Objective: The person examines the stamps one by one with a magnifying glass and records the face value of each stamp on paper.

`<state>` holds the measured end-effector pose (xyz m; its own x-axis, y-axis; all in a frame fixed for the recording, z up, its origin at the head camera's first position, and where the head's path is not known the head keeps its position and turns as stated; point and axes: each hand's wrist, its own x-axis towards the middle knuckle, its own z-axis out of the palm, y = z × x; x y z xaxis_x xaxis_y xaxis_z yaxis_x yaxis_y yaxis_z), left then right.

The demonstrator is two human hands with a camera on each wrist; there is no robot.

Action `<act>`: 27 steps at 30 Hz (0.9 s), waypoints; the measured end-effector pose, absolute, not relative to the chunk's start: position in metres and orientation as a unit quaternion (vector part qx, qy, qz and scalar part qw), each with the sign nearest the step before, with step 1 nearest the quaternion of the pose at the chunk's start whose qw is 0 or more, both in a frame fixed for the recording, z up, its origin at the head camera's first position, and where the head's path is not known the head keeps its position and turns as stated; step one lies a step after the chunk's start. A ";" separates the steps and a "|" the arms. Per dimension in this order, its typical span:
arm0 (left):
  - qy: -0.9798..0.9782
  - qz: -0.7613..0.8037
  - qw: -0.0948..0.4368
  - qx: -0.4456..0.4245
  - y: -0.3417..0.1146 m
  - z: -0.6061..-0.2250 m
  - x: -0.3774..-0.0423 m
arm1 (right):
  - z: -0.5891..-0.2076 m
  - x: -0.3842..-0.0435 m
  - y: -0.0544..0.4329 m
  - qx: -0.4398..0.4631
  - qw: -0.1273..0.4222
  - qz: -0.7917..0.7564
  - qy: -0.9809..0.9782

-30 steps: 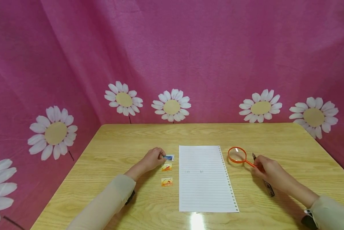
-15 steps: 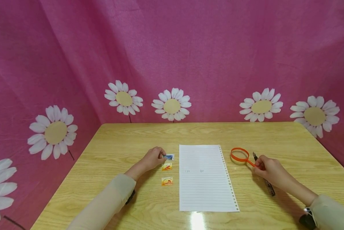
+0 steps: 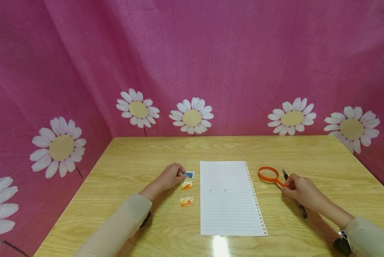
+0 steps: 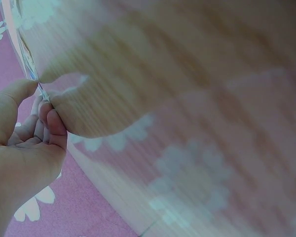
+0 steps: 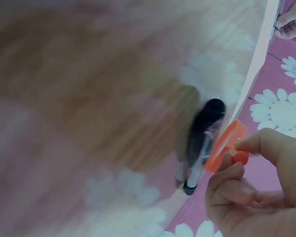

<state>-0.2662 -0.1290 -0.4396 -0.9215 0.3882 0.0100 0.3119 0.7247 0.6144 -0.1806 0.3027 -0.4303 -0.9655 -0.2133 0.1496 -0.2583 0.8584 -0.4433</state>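
My left hand (image 3: 170,176) pinches the left end of a blue stamp (image 3: 190,175) between thumb and fingers, close over the table. Two yellow-orange stamps, an upper one (image 3: 186,186) and a lower one (image 3: 187,202), lie below it in a column. On the right, my right hand (image 3: 303,190) grips a red-orange magnifying glass (image 3: 280,183) by the end of its handle, the ring pointing left toward the paper. Partly hidden under that hand, a dark pen (image 3: 302,211) rests on the table; the right wrist view shows the pen (image 5: 205,133) beside the lens ring.
A lined sheet of paper (image 3: 230,217) with punched holes down its right side lies mid-table between the hands, bearing faint handwritten numbers. The wood-grain table (image 3: 147,150) ends at a pink curtain (image 3: 236,64) printed with white daisies.
My right hand has tilted the magnifying glass, and its ring has shifted slightly right, away from the paper. The left hand keeps its place on the blue stamp.
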 end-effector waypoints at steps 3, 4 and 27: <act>0.927 0.317 0.056 0.191 -0.129 -0.440 -0.266 | -0.428 -0.182 0.301 0.115 0.039 0.232 -0.965; 0.927 0.316 0.054 0.192 -0.130 -0.440 -0.266 | -0.427 -0.182 0.300 0.112 0.036 0.230 -0.966; 0.928 0.313 0.066 0.188 -0.130 -0.439 -0.268 | -0.432 -0.179 0.272 0.136 -0.046 0.190 -0.971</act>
<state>-0.2683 -0.1300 -0.4394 -0.9205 0.3907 -0.0038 0.3085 0.7328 0.6065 -0.1791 0.2719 -0.4316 -0.9588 -0.2818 -0.0367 -0.2471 0.8906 -0.3819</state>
